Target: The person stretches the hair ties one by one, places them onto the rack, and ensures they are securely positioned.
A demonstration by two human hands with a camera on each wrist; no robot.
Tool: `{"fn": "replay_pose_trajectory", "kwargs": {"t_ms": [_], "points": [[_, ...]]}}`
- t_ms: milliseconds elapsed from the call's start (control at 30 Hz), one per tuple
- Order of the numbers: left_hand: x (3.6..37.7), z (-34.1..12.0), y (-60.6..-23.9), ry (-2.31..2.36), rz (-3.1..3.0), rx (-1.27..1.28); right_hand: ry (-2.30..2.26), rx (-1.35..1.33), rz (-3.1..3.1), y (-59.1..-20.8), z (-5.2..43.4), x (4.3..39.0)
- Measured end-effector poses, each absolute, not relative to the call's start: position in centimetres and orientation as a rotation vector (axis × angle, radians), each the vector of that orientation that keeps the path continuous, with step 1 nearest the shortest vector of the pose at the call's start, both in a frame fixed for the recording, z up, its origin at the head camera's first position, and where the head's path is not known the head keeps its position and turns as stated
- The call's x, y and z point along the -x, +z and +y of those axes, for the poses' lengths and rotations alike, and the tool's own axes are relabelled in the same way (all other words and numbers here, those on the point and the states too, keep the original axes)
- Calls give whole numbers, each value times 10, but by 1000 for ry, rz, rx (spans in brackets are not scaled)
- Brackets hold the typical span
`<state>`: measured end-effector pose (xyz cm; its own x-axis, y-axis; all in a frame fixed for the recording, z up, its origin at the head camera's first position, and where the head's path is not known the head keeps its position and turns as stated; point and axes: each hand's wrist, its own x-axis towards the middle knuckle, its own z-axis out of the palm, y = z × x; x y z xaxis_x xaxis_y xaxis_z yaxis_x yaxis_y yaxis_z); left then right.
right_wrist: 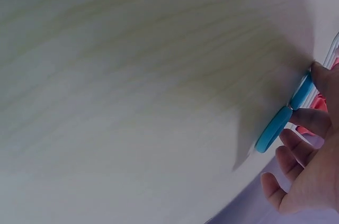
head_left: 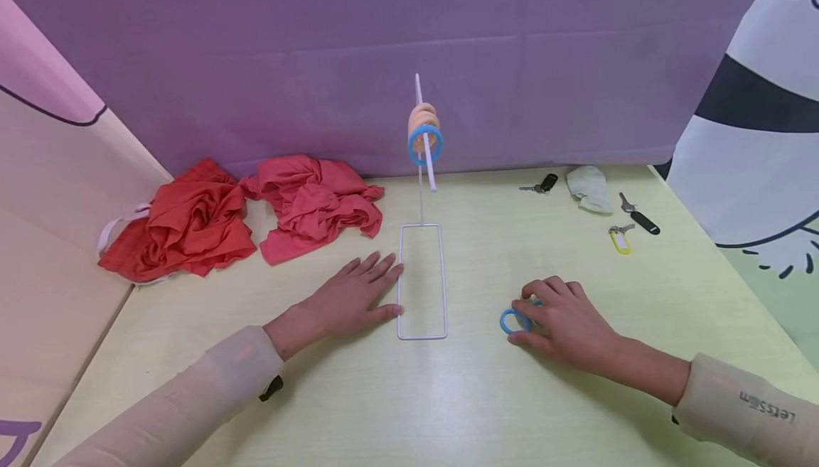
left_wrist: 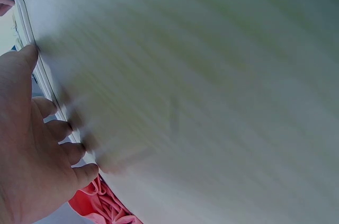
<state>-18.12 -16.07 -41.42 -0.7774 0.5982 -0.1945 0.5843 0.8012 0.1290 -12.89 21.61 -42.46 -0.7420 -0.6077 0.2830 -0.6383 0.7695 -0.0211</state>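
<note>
A white wire stand (head_left: 443,282) has a rectangular base on the table, and its raised arm carries several peach rings (head_left: 422,113) with one blue ring (head_left: 438,157) in front. My left hand (head_left: 355,298) lies spread on the table, fingertips and thumb touching the left side of the base. To the right of the stand, my right hand (head_left: 566,325) pinches a small blue ring (head_left: 503,320) between thumb and index finger. A second blue ring (right_wrist: 274,130) adjoins it beneath the hand, mostly hidden in the head view. The other right fingers are bent.
Crumpled red cloth (head_left: 192,222) and pinkish-red cloth (head_left: 313,200) lie at the back left. At the back right are a pale cloth piece (head_left: 590,188) and several keys, one with a yellow tag (head_left: 620,242). A purple curtain (head_left: 256,62) hangs behind the table.
</note>
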Motion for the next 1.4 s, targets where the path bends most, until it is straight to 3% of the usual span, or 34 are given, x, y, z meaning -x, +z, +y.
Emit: {"fn": "replay_pose_trajectory", "kwargs": {"t_ms": [1000,1400], "points": [[182,-162,-416,101,2763,-918,288,-1066,-2531,-423,211,129],[181,-161,-414,87,2758,-902,539,-1032,-2297,-361,195,139]]}}
